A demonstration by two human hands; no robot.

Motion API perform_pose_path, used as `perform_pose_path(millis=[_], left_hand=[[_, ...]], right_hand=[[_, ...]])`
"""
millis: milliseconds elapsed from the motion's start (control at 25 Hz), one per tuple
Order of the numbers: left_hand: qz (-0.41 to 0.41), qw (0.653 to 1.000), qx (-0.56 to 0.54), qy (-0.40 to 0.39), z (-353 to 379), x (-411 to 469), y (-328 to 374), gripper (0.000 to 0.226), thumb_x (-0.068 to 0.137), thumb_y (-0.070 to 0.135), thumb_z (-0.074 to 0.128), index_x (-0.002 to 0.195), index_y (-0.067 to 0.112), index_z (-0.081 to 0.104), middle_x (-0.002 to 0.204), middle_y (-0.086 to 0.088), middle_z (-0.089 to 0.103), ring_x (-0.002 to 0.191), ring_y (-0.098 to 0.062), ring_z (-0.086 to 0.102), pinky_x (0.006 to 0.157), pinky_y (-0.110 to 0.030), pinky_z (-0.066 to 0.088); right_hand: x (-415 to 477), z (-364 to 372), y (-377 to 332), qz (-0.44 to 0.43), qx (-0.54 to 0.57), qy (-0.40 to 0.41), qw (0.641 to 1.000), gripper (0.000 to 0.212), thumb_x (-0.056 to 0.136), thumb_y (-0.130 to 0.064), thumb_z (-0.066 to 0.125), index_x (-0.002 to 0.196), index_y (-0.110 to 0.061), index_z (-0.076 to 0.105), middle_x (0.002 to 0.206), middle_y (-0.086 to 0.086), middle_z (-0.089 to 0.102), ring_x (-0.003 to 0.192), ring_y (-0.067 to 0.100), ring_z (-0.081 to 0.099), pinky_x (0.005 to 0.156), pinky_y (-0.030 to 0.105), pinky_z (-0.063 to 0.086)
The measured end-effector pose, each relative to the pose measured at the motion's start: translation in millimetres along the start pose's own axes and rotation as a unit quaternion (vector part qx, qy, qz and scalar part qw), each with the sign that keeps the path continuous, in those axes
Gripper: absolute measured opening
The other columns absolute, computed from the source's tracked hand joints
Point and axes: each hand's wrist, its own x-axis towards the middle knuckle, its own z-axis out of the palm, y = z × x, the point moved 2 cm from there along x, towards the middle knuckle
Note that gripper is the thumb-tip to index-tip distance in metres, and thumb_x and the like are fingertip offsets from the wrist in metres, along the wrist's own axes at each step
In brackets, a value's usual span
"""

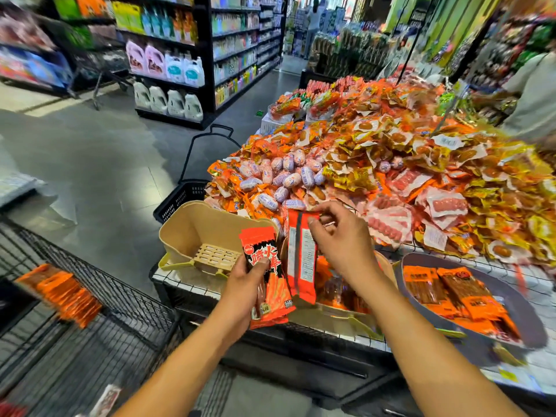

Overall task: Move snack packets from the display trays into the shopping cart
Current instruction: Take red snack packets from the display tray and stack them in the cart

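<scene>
A heap of wrapped snacks is piled across the right half of the frame, just behind both hands; a black basket is set on the floor at the heap's left edge; shelves of bottles are seen at upper left. Open floor is left between the display's left edge and the wire cart at lower left. Orange packets are seen inside the cart; a beige tray is placed at centre; a grey tray at lower right is stocked with flat orange packs. A red packet is gripped upright in the left hand, fingers curled round it; a second packet, back outward, is pinched near its top by the right hand, just right of the first.
</scene>
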Motion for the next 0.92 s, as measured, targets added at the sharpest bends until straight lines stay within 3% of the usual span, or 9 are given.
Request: perform_pose_path(millis=[80,200,280,400,520,600,680,760,920], left_hand=[[-0.009,1.000,-0.008,0.002,0,-25,-11,0.021,0.104,0.014,0.056,0.124,0.014,0.063,0.101,-0.001,0.080,0.085,-0.019,0.076,0.070,-0.034,0.061],[-0.061,0.995,-0.076,0.012,-10,-65,-31,0.026,0.103,0.012,0.055,0.126,0.008,0.065,0.106,-0.016,0.076,0.080,-0.025,0.073,0.075,-0.041,0.060],[-0.080,0.991,-0.102,0.030,-25,-90,-43,0.026,0.102,0.011,0.055,0.125,0.006,0.066,0.109,-0.021,0.074,0.081,-0.028,0.072,0.080,-0.042,0.059],[-0.076,0.988,-0.118,0.063,-52,-120,-52,0.025,0.104,0.014,0.054,0.125,0.007,0.065,0.111,-0.023,0.074,0.082,-0.029,0.074,0.071,-0.042,0.063],[-0.064,0.985,-0.119,0.108,-83,-142,-53,0.022,0.105,0.017,0.053,0.122,0.009,0.065,0.106,-0.021,0.076,0.080,-0.029,0.075,0.062,-0.040,0.061],[-0.050,0.982,-0.119,0.140,-106,-154,-50,0.025,0.104,0.017,0.055,0.125,0.007,0.062,0.109,-0.024,0.074,0.088,-0.034,0.074,0.071,-0.048,0.063],[-0.040,0.977,-0.119,0.175,-133,-164,-50,0.029,0.103,0.018,0.056,0.129,0.006,0.058,0.116,-0.027,0.071,0.103,-0.043,0.070,0.090,-0.064,0.057],[-0.039,0.965,-0.142,0.217,-162,-174,-48,0.023,0.103,0.017,0.056,0.124,0.010,0.059,0.116,-0.025,0.071,0.109,-0.047,0.066,0.098,-0.073,0.048],[-0.029,0.933,-0.180,0.311,-232,-196,-45,0.028,0.102,0.015,0.056,0.128,0.007,0.059,0.118,-0.028,0.070,0.100,-0.039,0.069,0.089,-0.057,0.059]], right_hand=[[-35,17,-5,0.040,0.067,-0.052,0.996,0.006,0.093,-0.030,0.070,0.096,-0.031,0.066,0.074,-0.013,0.065,0.064,-0.004,0.062,0.058,0.016,0.049],[-82,43,-4,0.113,0.222,-0.188,0.950,0.009,0.099,-0.019,0.063,0.101,-0.025,0.069,0.092,-0.001,0.072,0.084,0.010,0.069,0.064,0.025,0.059],[-110,56,2,0.069,0.168,-0.237,0.954,0.021,0.092,-0.009,0.070,0.105,-0.024,0.072,0.103,-0.001,0.071,0.089,0.004,0.067,0.073,0.018,0.056],[-141,71,7,0.010,0.026,-0.242,0.970,0.037,0.082,-0.031,0.079,0.116,-0.030,0.066,0.110,-0.011,0.061,0.090,-0.007,0.056,0.074,0.004,0.039],[-167,97,5,0.145,0.076,-0.315,0.935,0.049,0.079,-0.058,0.076,0.115,-0.029,0.060,0.100,-0.006,0.068,0.082,0.004,0.063,0.071,0.021,0.047],[-181,120,0,0.178,0.144,-0.341,0.912,0.057,0.074,-0.066,0.076,0.103,-0.017,0.069,0.088,0.002,0.073,0.077,0.016,0.068,0.071,0.037,0.053],[-188,140,-13,0.186,0.202,-0.342,0.899,0.042,0.083,-0.050,0.077,0.098,-0.011,0.069,0.087,0.012,0.075,0.074,0.021,0.068,0.074,0.046,0.054],[-192,161,-30,0.192,0.239,-0.349,0.885,0.022,0.093,-0.028,0.072,0.100,-0.008,0.065,0.086,0.015,0.073,0.072,0.020,0.067,0.070,0.039,0.053],[-202,223,-74,0.190,0.272,-0.410,0.850,0.015,0.097,-0.015,0.064,0.107,-0.003,0.062,0.077,0.008,0.067,0.071,0.020,0.061,0.064,0.030,0.047]])
